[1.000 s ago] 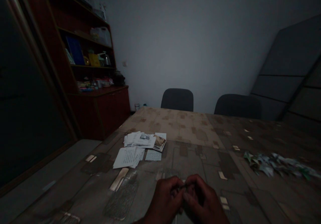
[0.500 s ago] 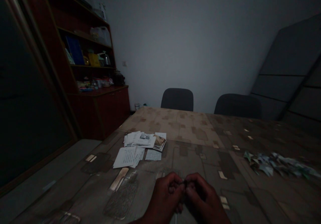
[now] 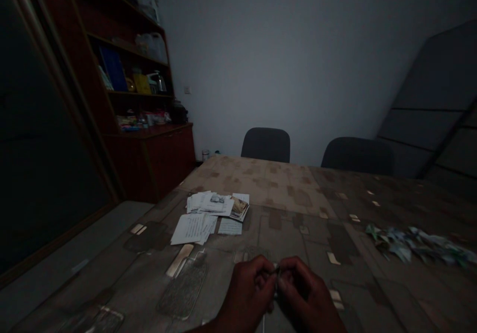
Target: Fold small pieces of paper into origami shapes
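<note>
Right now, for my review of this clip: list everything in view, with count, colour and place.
table: one, brown patterned cover, centre and foreground
papers: loose stack, white, left of table centre
photo card: one, brown and white, on the papers' right edge
folded scraps: one heap, grey-green, right side of table
chairs: two, dark grey, beyond the table
cabinet: one, dark red wood, left wall
binder: one, blue, cabinet shelf
kettle: one, metallic, cabinet shelf
panels: several, grey, leaning at right
small dark item: one, too dark to identify, pinched between both hands
left hand: one, lower centre, pinching
right hand: one, lower centre-right, pinching
</note>
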Action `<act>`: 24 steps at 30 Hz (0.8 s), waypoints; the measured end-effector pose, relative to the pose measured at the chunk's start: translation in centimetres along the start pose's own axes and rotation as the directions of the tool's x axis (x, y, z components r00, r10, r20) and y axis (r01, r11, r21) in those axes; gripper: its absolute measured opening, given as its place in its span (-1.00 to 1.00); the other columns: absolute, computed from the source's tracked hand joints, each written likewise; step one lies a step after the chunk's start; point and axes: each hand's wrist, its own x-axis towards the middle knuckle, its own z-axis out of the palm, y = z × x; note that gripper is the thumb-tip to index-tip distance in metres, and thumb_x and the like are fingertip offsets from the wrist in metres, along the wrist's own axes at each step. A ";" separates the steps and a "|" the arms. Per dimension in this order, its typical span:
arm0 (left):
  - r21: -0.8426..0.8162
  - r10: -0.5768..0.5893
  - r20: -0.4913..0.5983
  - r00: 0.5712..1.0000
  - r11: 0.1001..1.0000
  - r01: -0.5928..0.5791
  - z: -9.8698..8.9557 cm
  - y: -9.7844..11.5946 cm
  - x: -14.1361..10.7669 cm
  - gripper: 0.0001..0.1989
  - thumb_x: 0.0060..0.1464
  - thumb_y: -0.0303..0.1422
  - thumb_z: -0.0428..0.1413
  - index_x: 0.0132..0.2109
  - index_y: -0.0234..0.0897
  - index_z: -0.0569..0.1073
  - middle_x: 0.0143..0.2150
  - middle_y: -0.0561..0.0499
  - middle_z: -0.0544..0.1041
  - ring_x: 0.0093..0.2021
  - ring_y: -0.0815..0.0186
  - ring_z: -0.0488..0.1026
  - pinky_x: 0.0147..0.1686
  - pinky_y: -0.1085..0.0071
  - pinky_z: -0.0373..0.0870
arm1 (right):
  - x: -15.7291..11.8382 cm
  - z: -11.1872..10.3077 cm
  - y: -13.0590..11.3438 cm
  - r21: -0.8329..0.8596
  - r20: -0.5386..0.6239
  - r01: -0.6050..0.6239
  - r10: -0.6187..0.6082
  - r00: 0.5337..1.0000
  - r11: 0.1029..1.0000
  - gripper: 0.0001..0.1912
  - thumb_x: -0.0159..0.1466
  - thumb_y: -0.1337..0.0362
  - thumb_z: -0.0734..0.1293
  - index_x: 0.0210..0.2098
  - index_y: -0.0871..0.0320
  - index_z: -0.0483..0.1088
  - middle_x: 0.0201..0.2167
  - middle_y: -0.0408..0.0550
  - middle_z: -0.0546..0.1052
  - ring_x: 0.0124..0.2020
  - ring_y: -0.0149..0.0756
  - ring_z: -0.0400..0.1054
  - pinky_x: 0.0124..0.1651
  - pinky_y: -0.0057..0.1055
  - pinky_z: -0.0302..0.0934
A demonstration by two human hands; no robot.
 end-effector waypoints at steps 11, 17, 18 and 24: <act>0.080 0.021 -0.009 1.000 0.997 -0.020 0.0 0.7 0.0 -0.88 0.04 -0.42 0.09 -0.44 -0.33 0.45 -0.63 0.11 0.37 -0.62 0.40 0.35 -0.60 0.57 0.17 | -0.2 0.0 -0.8 -0.046 -0.042 0.033 -0.035 0.998 0.998 -0.78 0.27 0.12 0.25 -0.32 0.14 0.39 -0.50 -0.15 0.44 -0.46 -0.27 0.34 -0.39 -0.43 0.21; 0.144 0.029 0.004 1.000 0.989 -0.029 -0.1 1.0 0.0 -0.88 0.02 -0.46 0.07 -0.42 -0.35 0.48 -0.61 0.09 0.38 -0.58 0.37 0.36 -0.56 0.54 0.18 | -0.3 0.2 -1.4 -0.181 -0.081 0.054 -0.070 0.994 0.982 -0.85 0.25 0.23 0.23 -0.37 0.13 0.39 -0.52 -0.16 0.44 -0.48 -0.27 0.35 -0.42 -0.45 0.19; 0.159 0.041 0.009 0.999 0.986 -0.042 -0.1 1.0 -0.1 -0.88 0.02 -0.47 0.07 -0.41 -0.35 0.49 -0.60 0.09 0.39 -0.57 0.37 0.36 -0.56 0.54 0.17 | -0.4 0.2 -1.5 -0.198 -0.087 0.058 -0.077 0.993 0.978 -0.85 0.24 0.24 0.22 -0.36 0.13 0.40 -0.52 -0.15 0.45 -0.47 -0.27 0.35 -0.41 -0.44 0.19; 0.023 0.022 0.039 0.999 0.999 -0.023 0.0 0.5 0.0 -0.79 0.08 -0.30 0.10 -0.42 -0.35 0.46 -0.61 0.10 0.36 -0.60 0.39 0.34 -0.59 0.54 0.17 | -0.4 -0.1 -1.5 -0.155 -0.057 0.078 -0.087 0.995 0.985 -0.72 0.31 0.11 0.19 -0.31 0.14 0.42 -0.47 -0.10 0.51 -0.45 -0.25 0.38 -0.39 -0.43 0.22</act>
